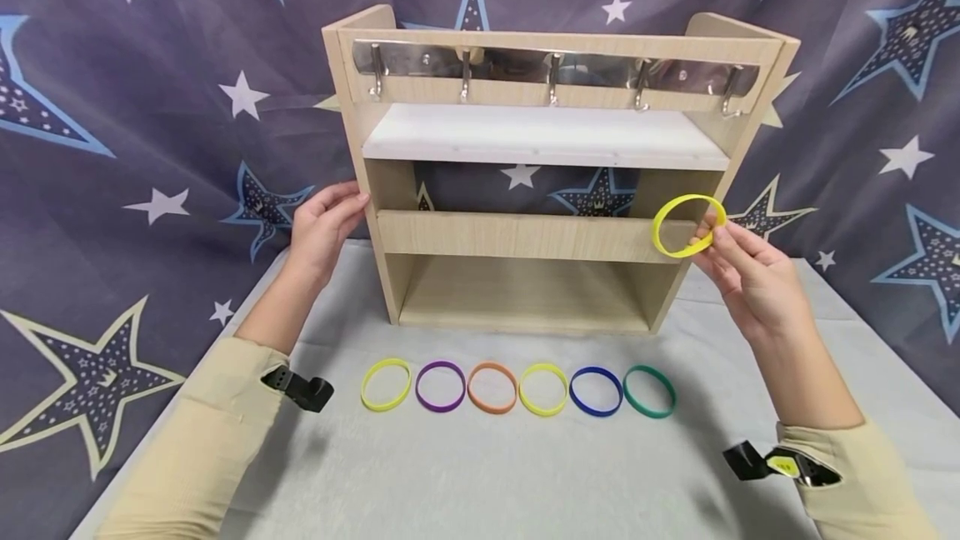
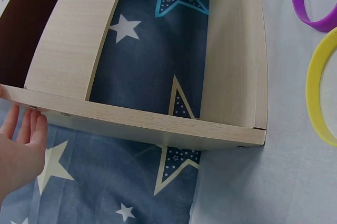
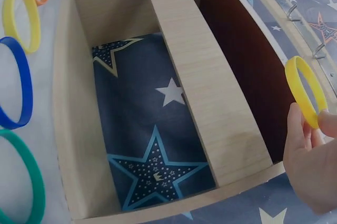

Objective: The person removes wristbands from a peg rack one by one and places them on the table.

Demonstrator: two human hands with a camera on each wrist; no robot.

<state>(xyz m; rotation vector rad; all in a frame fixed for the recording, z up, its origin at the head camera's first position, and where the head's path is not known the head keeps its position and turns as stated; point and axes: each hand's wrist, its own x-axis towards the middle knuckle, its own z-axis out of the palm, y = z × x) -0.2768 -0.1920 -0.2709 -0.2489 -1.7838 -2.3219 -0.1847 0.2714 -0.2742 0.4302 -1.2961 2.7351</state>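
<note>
A yellow wristband (image 1: 658, 227) is pinched between the thumb and fingers of my right hand (image 1: 757, 282), held up in front of the right side of a wooden rack (image 1: 517, 236). Along the top of that rack runs a metal strip with several hooks (image 1: 553, 80), all bare. My left hand (image 1: 322, 232) touches the outer face of the rack's left side panel with straight fingers, as the left wrist view also shows. In the right wrist view the yellow wristband (image 3: 298, 88) hangs beside the rack's upper part, below the hooks (image 3: 319, 51).
In front of the rack a row lies on the pale cloth (image 1: 480, 473): yellow (image 1: 386, 407), purple (image 1: 441, 407), orange (image 1: 492, 409), another yellow (image 1: 543, 412), blue (image 1: 596, 412) and green wristbands (image 1: 649, 414). A star-patterned curtain (image 1: 187, 48) hangs behind.
</note>
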